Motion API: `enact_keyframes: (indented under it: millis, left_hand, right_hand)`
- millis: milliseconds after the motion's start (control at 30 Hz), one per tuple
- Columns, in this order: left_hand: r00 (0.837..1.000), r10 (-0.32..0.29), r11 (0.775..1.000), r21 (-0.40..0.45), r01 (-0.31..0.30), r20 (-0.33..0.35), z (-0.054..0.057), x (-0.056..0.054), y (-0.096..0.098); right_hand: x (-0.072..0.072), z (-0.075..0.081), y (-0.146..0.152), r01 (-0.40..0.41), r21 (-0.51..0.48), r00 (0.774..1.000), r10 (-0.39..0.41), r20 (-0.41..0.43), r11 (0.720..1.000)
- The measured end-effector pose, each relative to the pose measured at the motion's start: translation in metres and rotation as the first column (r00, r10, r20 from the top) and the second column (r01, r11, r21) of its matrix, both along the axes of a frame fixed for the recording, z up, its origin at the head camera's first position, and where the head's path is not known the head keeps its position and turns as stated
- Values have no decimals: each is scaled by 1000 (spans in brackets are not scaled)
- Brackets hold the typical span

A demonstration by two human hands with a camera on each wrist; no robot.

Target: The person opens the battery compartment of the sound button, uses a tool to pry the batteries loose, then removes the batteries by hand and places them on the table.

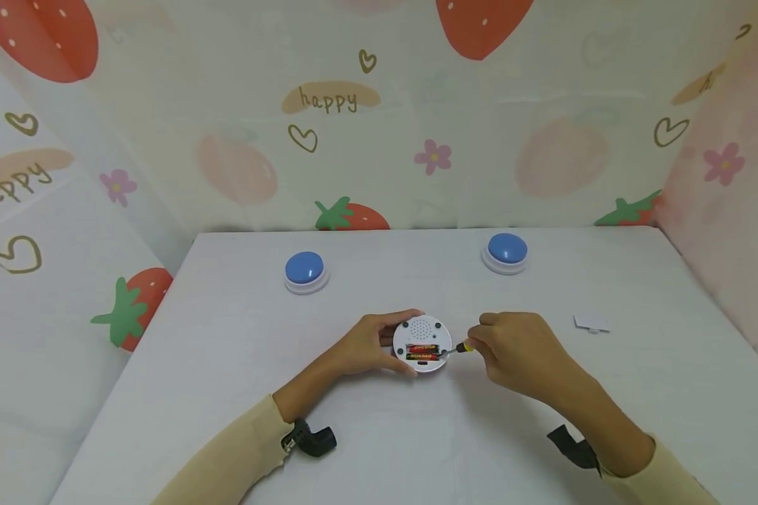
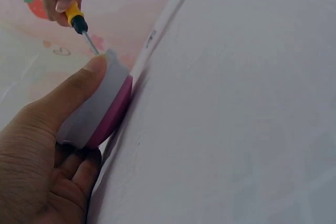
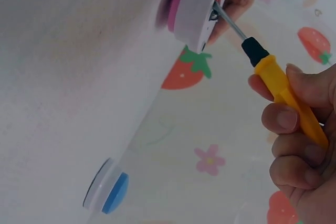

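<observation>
My left hand [image 1: 368,344] grips a round white button [image 1: 422,328] by its side, fingers and thumb around the rim. It is turned bottom up, and its pink top [image 2: 113,114] faces the table. Inside its uncovered battery compartment lie two red batteries [image 1: 422,357]. My right hand [image 1: 521,354] holds a screwdriver [image 3: 286,93] with a yellow handle and black collar. The screwdriver's metal tip reaches the compartment's right edge, at the batteries' ends; whether it touches a battery I cannot tell.
Two blue-topped buttons stand farther back, one at the left [image 1: 304,270] and one at the right [image 1: 507,251]. A small white cover [image 1: 592,323] lies on the white table [image 1: 227,337], right of my right hand. Patterned cloth [image 1: 379,161] hangs behind the table.
</observation>
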State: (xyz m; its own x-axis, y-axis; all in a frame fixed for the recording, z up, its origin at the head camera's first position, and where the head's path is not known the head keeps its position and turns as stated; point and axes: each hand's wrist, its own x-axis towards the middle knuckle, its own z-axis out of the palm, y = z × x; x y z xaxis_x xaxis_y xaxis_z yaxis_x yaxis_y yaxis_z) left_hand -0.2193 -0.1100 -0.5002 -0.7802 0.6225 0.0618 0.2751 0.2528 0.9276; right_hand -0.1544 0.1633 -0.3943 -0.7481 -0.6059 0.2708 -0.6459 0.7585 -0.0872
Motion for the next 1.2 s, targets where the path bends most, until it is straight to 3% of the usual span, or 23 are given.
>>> enact_keyframes:
  millis: [533,1200]
  left_hand:
    - [1000,5,1000,-7,-5,-3,3,2,1]
    - [1000,8,1000,-24,-8,-6,2,1,0]
  right_hand:
    - [4,0,2,26,-9,1000,-26,-3,1000]
    - [2,0,5,69,27,995,-71,73,997]
